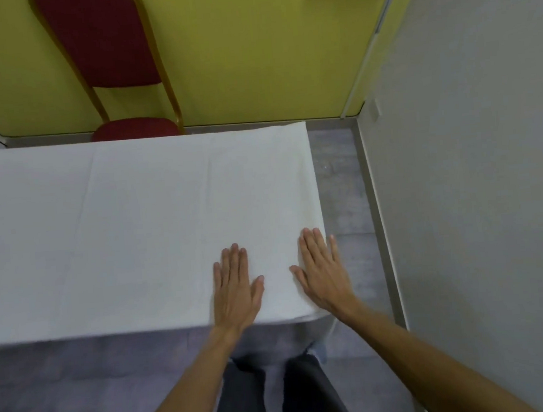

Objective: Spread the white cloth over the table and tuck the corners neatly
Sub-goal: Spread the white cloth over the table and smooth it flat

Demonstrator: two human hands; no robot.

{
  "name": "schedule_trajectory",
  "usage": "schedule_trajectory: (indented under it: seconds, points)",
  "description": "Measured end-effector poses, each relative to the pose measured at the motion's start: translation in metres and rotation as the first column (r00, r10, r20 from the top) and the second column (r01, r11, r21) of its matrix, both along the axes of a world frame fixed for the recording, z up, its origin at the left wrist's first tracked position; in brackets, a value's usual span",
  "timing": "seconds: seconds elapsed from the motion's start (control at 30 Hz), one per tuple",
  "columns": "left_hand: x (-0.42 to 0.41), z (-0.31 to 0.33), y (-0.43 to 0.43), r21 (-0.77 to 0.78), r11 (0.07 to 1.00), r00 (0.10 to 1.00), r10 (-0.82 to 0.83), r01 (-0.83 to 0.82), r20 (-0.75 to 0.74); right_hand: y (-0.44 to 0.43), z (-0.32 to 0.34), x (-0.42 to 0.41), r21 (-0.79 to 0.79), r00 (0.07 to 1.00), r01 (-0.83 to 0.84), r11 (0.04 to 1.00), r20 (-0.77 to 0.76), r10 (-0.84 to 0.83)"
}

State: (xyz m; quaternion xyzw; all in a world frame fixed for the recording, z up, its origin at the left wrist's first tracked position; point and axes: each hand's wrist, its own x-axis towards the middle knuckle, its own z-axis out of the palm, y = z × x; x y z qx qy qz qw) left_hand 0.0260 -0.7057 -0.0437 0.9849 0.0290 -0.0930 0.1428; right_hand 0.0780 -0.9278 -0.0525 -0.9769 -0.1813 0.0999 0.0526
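You have no brand, label or writing to read anywhere here. The plain white woven cloth (pixel 136 232) lies spread flat over the bench, covering its whole visible top, with faint fold creases running away from you and its near edge hanging over the front. Your left hand (pixel 236 288) rests palm-down on the cloth at about 6 o'clock, fingers (pixel 235 257) straight and close together, gripping nothing. Your right hand (pixel 322 273) lies flat just beside it at 5 o'clock, on the near right corner, fingers slightly spread, the outermost past the cloth's right edge. Grey floor (pixel 340 184) runs along the bench's right side. A grey wall (pixel 471 157) stands at 3 o'clock, a yellow-green wall (pixel 251 45) at 12. A red padded chair with a gold metal frame (pixel 112 55) stands behind the bench at 11 o'clock.
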Motion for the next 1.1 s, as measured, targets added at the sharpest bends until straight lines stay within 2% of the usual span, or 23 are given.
schedule_trajectory:
  seconds: [0.07,0.27,0.4,0.53,0.6,0.67,0.77,0.83,0.93,1.0,1.1]
  points:
    - [0.002,-0.006,-0.015,0.050,0.998,0.999,0.044,-0.043,-0.022,-0.010,-0.003,0.028,0.019,1.000,-0.004,1.000,-0.007,0.004]
    - [0.003,-0.012,-0.014,0.107,0.994,0.998,0.032,-0.038,0.057,0.002,-0.004,0.110,0.143,0.998,0.046,0.989,-0.056,-0.039]
    - [0.004,-0.015,-0.015,0.142,0.989,0.997,0.028,-0.039,0.076,0.012,-0.010,0.131,0.177,0.996,0.086,0.980,-0.035,-0.081]
    - [0.006,-0.012,-0.014,0.116,0.992,0.997,0.038,-0.045,0.063,0.003,-0.008,0.136,0.308,0.991,0.119,0.944,-0.089,-0.096]
    - [0.007,-0.011,-0.014,0.099,0.994,0.998,0.045,-0.049,0.047,-0.010,-0.007,0.126,0.367,0.985,0.141,0.920,-0.149,-0.091]
    - [0.006,-0.008,-0.012,0.082,0.995,0.999,0.047,-0.049,0.027,-0.027,-0.007,0.110,0.399,0.955,0.219,0.890,-0.274,-0.112]
    - [0.002,-0.005,-0.016,0.058,0.996,0.998,0.064,-0.065,0.023,-0.053,0.002,0.098,0.340,0.857,0.395,0.853,-0.470,-0.210]
    - [0.002,-0.001,-0.026,0.002,0.988,0.987,0.155,-0.156,0.047,-0.057,0.014,0.104,0.329,0.899,0.308,0.893,-0.408,-0.159]
    - [0.014,0.013,-0.065,-0.115,0.954,0.956,0.286,-0.277,0.070,-0.038,0.034,0.126,0.289,0.982,0.004,0.957,-0.180,0.050]
    - [0.023,0.021,-0.100,-0.148,0.934,0.940,0.336,-0.325,0.058,-0.017,0.039,0.133,0.238,0.964,-0.204,0.950,-0.117,0.237]
    - [0.036,0.026,-0.152,-0.155,0.892,0.902,0.431,-0.425,0.007,0.003,0.030,0.134,0.162,0.847,-0.508,0.846,-0.088,0.525]
